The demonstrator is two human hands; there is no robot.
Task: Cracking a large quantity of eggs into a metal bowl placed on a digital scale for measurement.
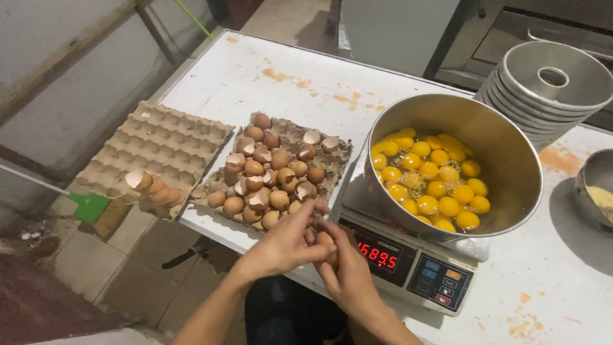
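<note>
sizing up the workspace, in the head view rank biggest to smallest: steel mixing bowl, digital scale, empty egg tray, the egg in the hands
1. steel mixing bowl
2. empty egg tray, close behind the bowl in apparent size
3. digital scale, partly hidden under the bowl, so its rank against the tray is unsure
4. egg, plainly smallest, though nearest the camera

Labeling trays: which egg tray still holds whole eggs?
The right tray, nearest the hands and scale; the left tray has only stacked shells at its near edge.

eggs (271, 176): brown shells — broken ones white inside
egg tray (156, 144): grey-brown card
yolks (431, 182): bright yellow
bowl (504, 147): silver metal
bench (287, 76): white — orange stains
scale display (380, 255): red digits on black
</note>
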